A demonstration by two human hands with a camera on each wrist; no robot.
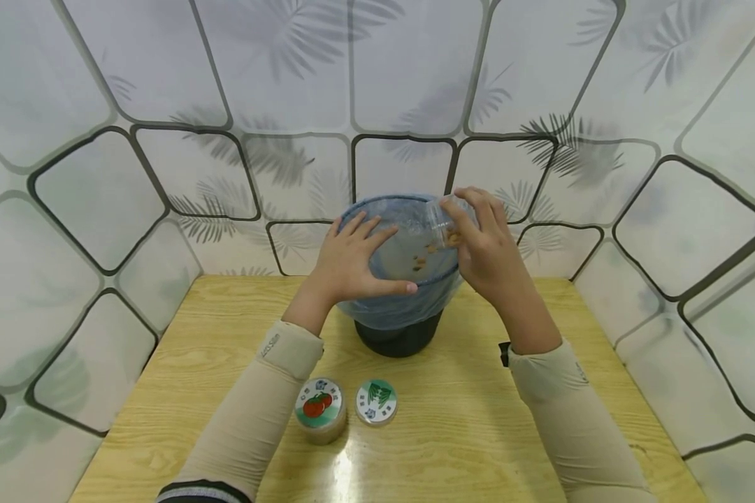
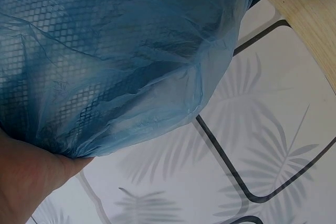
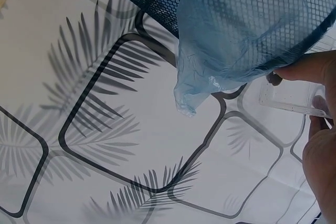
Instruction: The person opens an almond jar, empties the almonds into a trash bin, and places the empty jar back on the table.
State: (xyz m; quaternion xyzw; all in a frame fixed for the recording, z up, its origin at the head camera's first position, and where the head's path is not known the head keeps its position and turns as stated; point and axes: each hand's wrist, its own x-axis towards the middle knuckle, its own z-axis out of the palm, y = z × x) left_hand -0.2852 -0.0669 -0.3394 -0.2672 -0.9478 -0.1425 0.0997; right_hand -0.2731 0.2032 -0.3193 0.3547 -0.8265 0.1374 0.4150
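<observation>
A dark mesh bin [image 1: 398, 342], lined with a thin blue plastic bag [image 1: 395, 309], stands on the table. My right hand [image 1: 489, 248] grips a clear plastic jar [image 1: 439, 225] tipped over the bin's right side. Small brown pieces [image 1: 419, 263] show inside the bin below the jar's mouth, and more sit in the jar. My left hand [image 1: 347, 264] rests at the bin's left rim with its fingers spread and thumb extended along the front. In the left wrist view, that hand [image 2: 31, 177] touches the bag's edge. In the right wrist view, the jar [image 3: 286, 95] is only partly visible.
Nearer me on the wooden table [image 1: 465, 433] stands a closed jar [image 1: 321, 416] with a tomato picture on its lid. A round lid [image 1: 376, 402] with a green plant picture lies to its right. Patterned white sheeting [image 1: 302, 161] encloses the back and sides.
</observation>
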